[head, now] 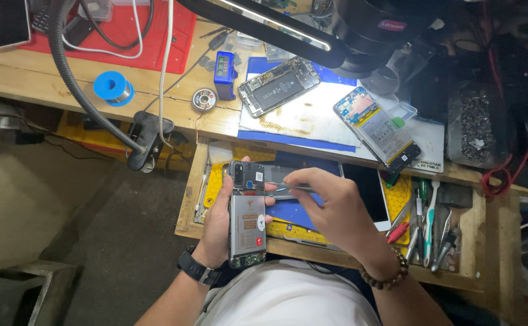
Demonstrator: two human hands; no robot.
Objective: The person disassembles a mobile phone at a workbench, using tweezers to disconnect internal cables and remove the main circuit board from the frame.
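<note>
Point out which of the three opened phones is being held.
The opened phone over the drawer, gripped by the left hand. The other two lie untouched on the bench mat above.

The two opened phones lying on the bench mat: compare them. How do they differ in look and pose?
The left opened phone shows a dark, black interior and lies tilted with its long side nearly across the white mat. The right opened phone shows a pale battery with yellow and orange patches and lies diagonally, its lower end overhanging the mat's edge. Both lie flat, backs removed, untouched by either hand.
</note>
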